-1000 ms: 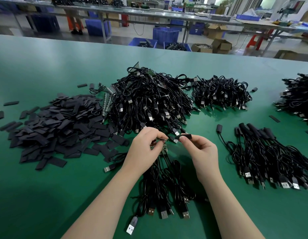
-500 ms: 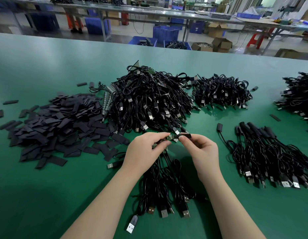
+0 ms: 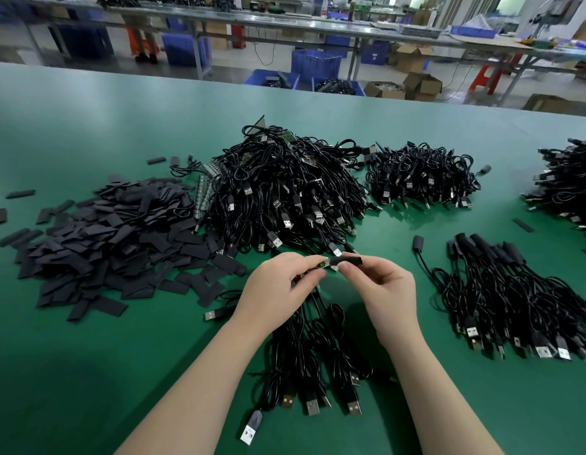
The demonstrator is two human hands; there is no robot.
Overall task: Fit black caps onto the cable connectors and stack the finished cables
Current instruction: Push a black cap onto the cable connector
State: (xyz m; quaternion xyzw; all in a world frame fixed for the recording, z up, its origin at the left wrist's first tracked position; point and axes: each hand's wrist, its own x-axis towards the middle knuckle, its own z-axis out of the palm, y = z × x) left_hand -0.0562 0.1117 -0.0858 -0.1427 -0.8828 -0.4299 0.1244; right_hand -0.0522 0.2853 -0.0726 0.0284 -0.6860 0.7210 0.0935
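Whereas one second ago the black cap (image 3: 350, 259) and the connector board (image 3: 325, 263) were held slightly apart, the two are now brought end to end, with the cap's open end at the tip of the board. Both hands are also raised a little farther from the near edge of the table (image 3: 88, 126) than before. The piles on the table are unchanged.

The cap is pinched between the thumb and forefinger of the right hand (image 3: 381, 289); the remaining fingers are curled beneath. The connector board is gripped by the curled fingers of the left hand (image 3: 278, 287), and a bundle of cables (image 3: 317, 349) is seen hanging from this hand down to the table, where USB plugs lie fanned out.

The cap is a short, flat, matte black sleeve. Only a small green end of the board is exposed between the fingertips; how far it is inserted cannot be told.

A heap of loose caps (image 3: 98, 244) is located to the left. A large tangle of uncapped cables (image 3: 285, 195) lies behind the hands, with a smaller pile (image 3: 422, 175) to its right. The capped cables (image 3: 514, 290) are laid in a row at the right, well apart from the hands.
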